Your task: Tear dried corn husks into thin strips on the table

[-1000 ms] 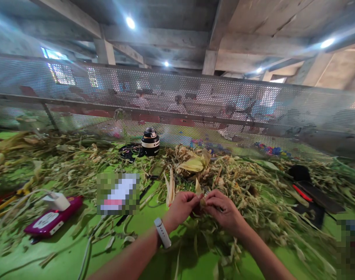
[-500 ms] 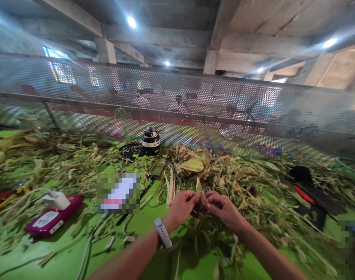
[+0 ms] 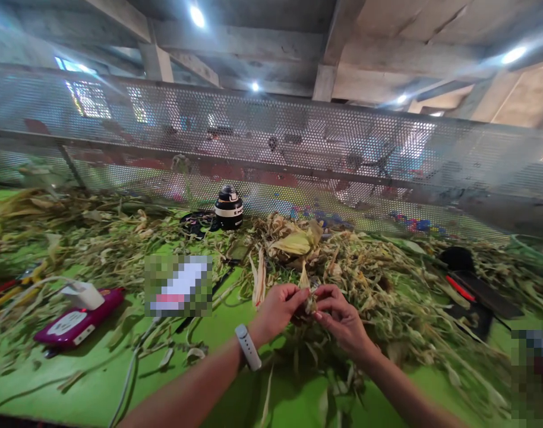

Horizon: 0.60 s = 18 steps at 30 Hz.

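Looking from the largest thing down, we face a perforated metal screen (image 3: 262, 128) standing behind a bright green tabletop (image 3: 70, 398). Across that tabletop spread loose, dried husk strips (image 3: 387, 267), thickest ahead of us and to our right. By our judgement, plenty of this material is yet unworked, since it lies scattered with no order that we can make out. On the mound ahead sits a broad yellow-green husk (image 3: 293, 242), and just to its left lies a narrow bundle of pale husk (image 3: 259, 279) with reddish streaks; whether either is finished, we cannot tell. A black bottle (image 3: 229, 208) with a white band stands near the screen, well apart from our hands.

Our left hand (image 3: 278, 309), with a white watch strap at its wrist, and our right hand (image 3: 340, 321) meet over the near edge of the mound. Between their fingertips is a small pointed husk piece (image 3: 304, 276), tip up. Our left thumb and finger pinch it; our right fingers are curled narrow beside its base, where their exact grip is hidden. We judge this piece partway handled, not yet set down.
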Motion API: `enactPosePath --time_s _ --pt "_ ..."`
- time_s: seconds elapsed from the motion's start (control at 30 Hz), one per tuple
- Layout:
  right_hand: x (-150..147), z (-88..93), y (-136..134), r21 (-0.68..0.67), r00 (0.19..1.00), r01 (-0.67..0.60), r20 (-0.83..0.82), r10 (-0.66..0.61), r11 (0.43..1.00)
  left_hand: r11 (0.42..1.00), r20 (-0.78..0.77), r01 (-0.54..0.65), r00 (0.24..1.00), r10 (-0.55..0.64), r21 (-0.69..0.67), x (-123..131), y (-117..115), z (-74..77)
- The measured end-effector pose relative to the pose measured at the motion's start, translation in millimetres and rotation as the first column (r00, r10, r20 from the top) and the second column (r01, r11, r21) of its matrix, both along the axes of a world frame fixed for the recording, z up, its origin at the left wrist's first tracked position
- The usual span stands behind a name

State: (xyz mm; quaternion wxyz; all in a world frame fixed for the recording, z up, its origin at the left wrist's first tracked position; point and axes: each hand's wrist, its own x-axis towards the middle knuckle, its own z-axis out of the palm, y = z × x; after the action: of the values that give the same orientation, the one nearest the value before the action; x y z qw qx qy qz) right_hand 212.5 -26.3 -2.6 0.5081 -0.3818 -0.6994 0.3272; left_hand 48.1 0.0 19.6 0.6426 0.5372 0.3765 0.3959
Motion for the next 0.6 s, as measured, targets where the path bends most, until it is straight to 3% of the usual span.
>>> enactPosePath --time_s 0.17,0.6 --pt "-5 -0.6 -4 0.045 0.999 0.038 0.020 -0.039 0.998 0.999 0.012 -0.008 1.000 0.008 -0.051 -3 2 0.4" --pt "-15 -2.8 -7 0.025 0.975 0.208 0.080 -0.209 0.978 0.992 0.072 -0.125 0.990 0.123 0.022 3 -1 -8.6"
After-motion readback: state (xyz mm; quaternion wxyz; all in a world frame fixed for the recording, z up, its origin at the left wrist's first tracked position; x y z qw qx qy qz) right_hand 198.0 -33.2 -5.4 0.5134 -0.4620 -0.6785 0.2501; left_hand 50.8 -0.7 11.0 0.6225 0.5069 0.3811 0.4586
